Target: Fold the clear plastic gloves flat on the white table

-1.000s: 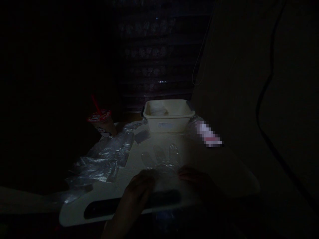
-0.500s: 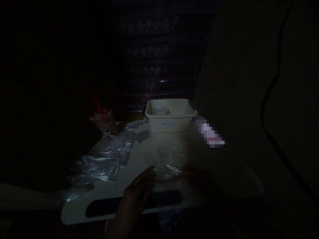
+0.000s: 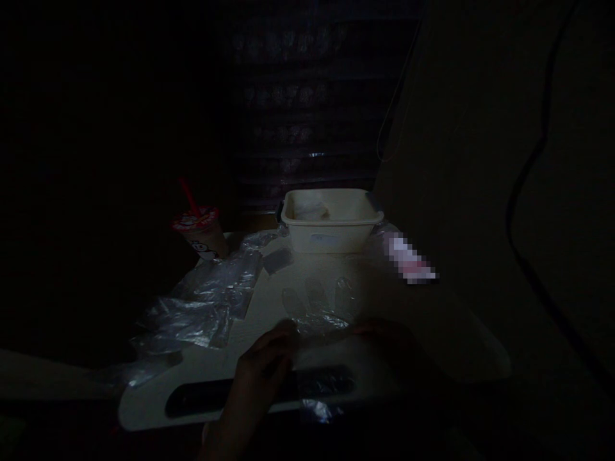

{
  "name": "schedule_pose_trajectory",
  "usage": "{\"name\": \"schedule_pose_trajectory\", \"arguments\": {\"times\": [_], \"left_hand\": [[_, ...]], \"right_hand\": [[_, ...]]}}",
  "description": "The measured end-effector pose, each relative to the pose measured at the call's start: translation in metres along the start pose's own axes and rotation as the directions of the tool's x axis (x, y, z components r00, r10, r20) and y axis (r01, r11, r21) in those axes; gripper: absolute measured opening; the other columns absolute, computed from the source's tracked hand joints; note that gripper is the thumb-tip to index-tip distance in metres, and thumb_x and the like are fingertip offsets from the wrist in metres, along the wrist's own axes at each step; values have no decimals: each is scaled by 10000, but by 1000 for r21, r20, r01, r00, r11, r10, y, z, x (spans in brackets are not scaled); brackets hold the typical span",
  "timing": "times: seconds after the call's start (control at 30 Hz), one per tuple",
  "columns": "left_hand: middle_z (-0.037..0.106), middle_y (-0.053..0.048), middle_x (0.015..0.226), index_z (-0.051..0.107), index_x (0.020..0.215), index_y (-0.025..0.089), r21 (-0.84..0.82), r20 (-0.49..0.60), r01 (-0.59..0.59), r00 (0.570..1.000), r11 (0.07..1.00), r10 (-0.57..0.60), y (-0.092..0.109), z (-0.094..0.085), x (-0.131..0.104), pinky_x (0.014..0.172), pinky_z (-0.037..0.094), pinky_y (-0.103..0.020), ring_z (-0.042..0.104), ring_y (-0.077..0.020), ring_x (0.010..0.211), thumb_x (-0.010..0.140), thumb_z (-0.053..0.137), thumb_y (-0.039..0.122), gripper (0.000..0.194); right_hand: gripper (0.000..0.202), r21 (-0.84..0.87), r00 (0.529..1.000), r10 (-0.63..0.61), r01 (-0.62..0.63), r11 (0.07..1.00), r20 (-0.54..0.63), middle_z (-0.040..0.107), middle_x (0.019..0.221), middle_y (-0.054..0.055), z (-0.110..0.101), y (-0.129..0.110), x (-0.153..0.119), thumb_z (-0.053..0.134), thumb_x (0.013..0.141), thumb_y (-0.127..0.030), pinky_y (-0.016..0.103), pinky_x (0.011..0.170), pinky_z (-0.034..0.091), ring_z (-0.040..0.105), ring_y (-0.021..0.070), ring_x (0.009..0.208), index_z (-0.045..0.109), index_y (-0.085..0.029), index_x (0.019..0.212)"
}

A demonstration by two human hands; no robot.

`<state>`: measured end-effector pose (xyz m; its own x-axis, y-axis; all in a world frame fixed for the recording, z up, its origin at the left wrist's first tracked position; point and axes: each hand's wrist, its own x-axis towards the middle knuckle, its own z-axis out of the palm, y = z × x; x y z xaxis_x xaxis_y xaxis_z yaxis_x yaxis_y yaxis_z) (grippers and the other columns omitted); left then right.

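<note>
Red-lidded cup stands at far left, beside crumpled clear plastic. Left hand and right hand are apart, at opposite sides of a transparent glove on the white table; their grip I cannot tell. Behind is a cream basin.

Clear plastic glove — thin, glossy

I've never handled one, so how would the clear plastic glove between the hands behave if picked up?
The glove would probably flop: its thin film looks wrinkled, with fingers flat on the table. It seems very light, since the tabletop shows through it. Its shiny glints suggest it might be slippery.
</note>
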<state>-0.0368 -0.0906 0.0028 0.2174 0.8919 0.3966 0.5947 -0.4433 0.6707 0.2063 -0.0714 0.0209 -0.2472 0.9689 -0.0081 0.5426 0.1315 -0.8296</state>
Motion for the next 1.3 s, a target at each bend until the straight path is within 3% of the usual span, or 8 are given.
{"name": "schedule_pose_trajectory", "arguments": {"times": [0.3,0.5,0.67,0.83,0.97,1.03,1.2,1.3], "left_hand": [[645,-49,883,596,758,193,7,-59,38,998,999,-38,1,2,2,694,499,-262,610,-152,792,687,487,150,137],[649,-54,860,592,726,177,-2,-26,89,996,996,-89,1,5,7,708,490,-271,608,-156,794,710,467,186,127],[640,-61,900,575,780,171,-22,-2,183,983,983,-183,2,7,12,722,477,-278,593,-161,841,726,447,201,142],[633,-65,921,560,753,172,-39,11,261,965,964,-261,7,8,15,633,486,-260,609,-151,724,739,434,242,144],[642,-13,698,536,788,177,-14,-27,330,944,944,-330,6,11,15,518,465,-220,594,-126,566,724,453,266,138],[623,11,630,527,817,180,-18,-41,346,937,938,-347,4,12,15,490,453,-204,588,-120,535,716,454,269,153],[635,0,684,523,871,182,-56,-100,353,929,934,-357,5,14,16,512,457,-204,603,-128,584,725,450,292,197],[635,-3,696,519,889,177,-54,-60,371,925,927,-374,8,12,16,516,463,-207,601,-128,576,738,449,308,212]], "right_hand": [[249,-4,998,-8,8,1000,-56,644,876,63,6,11,4,427,682,-252,342,747,456,586,191,820,627,-185,814],[265,-13,998,-47,46,999,-37,644,817,54,7,-1,12,371,715,-249,317,700,456,587,180,770,619,-179,776],[230,-82,998,45,-48,995,-43,629,768,35,7,-9,21,390,690,-233,282,632,454,580,164,710,590,-178,787],[322,-68,987,104,-113,991,-125,620,774,47,17,2,30,418,690,-306,276,581,454,575,156,640,540,-152,945],[361,14,981,131,-131,991,-140,600,644,-7,22,7,32,438,704,-313,245,512,439,565,137,569,484,-192,1040],[364,8,978,145,-146,989,-149,591,623,-18,23,7,31,447,702,-316,243,507,433,560,135,562,478,-202,1046],[391,9,976,154,-155,988,-152,523,531,-40,23,5,31,425,709,-310,241,472,412,526,126,500,452,-178,1075],[392,-8,973,147,-151,989,-180,533,573,-35,23,4,31,435,695,-288,237,484,405,519,119,515,445,-184,1073]]}}
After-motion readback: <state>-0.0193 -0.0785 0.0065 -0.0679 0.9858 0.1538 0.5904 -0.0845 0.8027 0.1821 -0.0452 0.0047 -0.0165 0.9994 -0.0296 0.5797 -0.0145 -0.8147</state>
